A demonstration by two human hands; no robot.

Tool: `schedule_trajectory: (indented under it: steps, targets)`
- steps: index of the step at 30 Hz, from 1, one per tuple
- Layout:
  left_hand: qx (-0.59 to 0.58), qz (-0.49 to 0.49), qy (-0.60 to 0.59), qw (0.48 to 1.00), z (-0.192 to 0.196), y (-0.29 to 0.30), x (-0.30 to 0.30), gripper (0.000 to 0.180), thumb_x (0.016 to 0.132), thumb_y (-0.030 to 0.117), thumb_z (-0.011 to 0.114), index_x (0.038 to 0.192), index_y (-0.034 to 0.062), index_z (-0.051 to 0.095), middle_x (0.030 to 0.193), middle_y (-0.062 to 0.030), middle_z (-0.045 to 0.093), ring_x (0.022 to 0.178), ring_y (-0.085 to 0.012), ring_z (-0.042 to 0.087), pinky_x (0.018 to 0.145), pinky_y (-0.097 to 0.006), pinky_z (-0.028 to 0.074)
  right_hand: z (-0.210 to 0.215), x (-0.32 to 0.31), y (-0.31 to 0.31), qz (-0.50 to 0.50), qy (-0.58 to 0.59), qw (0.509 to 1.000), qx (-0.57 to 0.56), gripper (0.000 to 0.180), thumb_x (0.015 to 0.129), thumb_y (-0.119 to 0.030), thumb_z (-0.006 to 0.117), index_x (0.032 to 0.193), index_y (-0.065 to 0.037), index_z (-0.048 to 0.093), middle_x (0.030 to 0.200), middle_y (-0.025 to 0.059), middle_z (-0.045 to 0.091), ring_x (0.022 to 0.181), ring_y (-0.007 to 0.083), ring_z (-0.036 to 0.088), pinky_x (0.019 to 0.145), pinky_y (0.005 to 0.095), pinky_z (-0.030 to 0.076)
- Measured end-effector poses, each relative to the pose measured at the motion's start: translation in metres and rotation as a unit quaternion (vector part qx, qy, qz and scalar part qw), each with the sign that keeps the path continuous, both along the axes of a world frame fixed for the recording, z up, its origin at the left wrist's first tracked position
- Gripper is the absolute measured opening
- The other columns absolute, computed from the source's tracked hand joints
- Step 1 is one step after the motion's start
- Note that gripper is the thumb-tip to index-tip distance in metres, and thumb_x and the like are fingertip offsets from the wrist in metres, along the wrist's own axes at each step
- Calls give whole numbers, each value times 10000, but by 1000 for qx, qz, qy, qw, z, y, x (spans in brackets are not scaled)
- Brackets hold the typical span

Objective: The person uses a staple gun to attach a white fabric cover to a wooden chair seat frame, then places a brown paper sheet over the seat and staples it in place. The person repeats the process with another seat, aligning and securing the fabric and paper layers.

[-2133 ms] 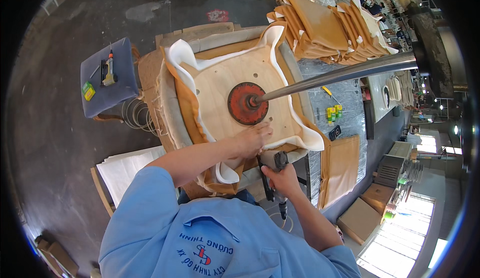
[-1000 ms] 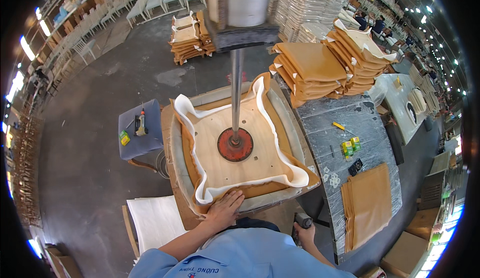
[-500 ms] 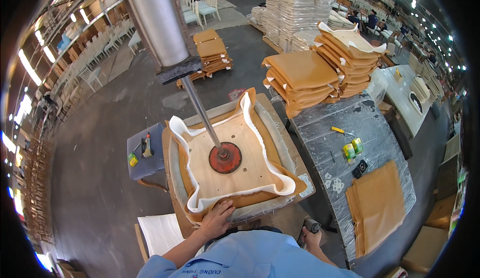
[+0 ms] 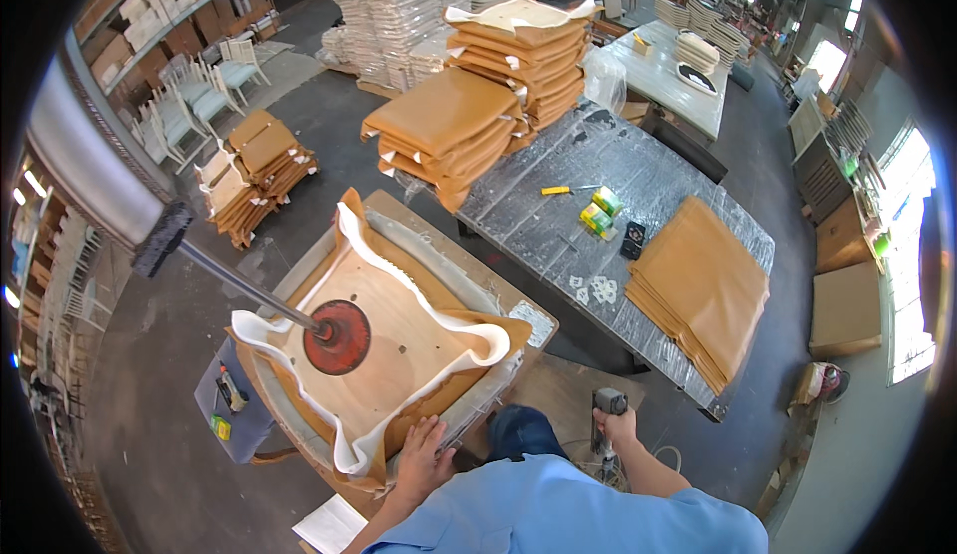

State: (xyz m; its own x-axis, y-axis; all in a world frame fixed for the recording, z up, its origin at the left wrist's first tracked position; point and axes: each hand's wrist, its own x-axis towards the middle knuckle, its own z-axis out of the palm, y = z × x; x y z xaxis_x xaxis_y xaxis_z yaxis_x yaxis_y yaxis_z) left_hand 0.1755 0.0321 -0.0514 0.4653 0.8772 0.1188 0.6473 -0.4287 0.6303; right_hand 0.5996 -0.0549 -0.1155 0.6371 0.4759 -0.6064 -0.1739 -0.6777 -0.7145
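Observation:
A square wooden seat panel (image 4: pixel 399 360) lies in front of me, with white padding (image 4: pixel 467 352) and a tan leather-like cover (image 4: pixel 513 328) standing up around its edges. A red round press foot (image 4: pixel 337 338) on a metal rod bears down on the panel. My left hand (image 4: pixel 423 462) rests on the near edge of the cover, fingers stretched out and holding nothing. Off to the right of the panel, my right hand (image 4: pixel 617 428) grips a pneumatic staple gun (image 4: pixel 609 402) by its handle, apart from the cover.
A plastic-wrapped table (image 4: pixel 518 210) on the right bears folded tan covers (image 4: pixel 703 285), a yellow-handled tool (image 4: pixel 556 191) and small green-yellow boxes (image 4: pixel 601 212). Piled tan covered seats (image 4: pixel 449 115) stand at its far end. A blue-grey stool (image 4: pixel 244 424) with tools is left of the panel.
My view has turned to the right, so the panel and press appear further left. My right hand has brought the staple gun up and forward. My left hand stays at the cover's near edge.

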Motion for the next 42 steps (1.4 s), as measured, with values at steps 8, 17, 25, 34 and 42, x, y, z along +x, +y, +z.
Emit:
schedule_trajectory:
  steps: [8,17,25,34,42]
  targets:
    - [-31,22,-2,999,17,10,33,587,877,159,833,1415,43,629,1502,-233,584,1389,-480,555,1192,-596,417,-10,92,106,-39,127,987,95,209,792,37,664,1000,17,655,761,114,644,642,269,674,561,420,540]
    - [-171,168,187,952,44,20,105,810,835,218,837,1551,33,505,1658,-268,393,1546,-515,327,1271,-669,203,-92,198,259,-86,198,973,80,307,868,60,709,1162,6,639,1001,118,683,822,281,711,699,450,578]
    - [-194,259,267,908,53,19,158,962,827,250,811,1628,-10,347,1703,-269,327,1602,-497,238,1290,-663,131,-155,255,346,-76,266,959,52,453,927,1,724,1356,20,578,1205,144,709,1049,330,709,909,483,593]
    - [-237,292,263,888,70,40,169,876,883,280,802,1642,111,398,1739,-169,308,1627,-421,225,1292,-659,138,-170,288,344,-41,153,984,-87,368,994,-176,716,1321,-16,661,1200,140,728,1056,300,697,904,475,546]
    - [-216,317,217,898,54,22,170,826,922,258,773,1653,168,400,1760,-113,294,1635,-389,225,1292,-659,145,-29,98,376,413,101,901,82,387,1006,-225,743,1327,-31,646,925,41,703,665,122,618,618,313,534]
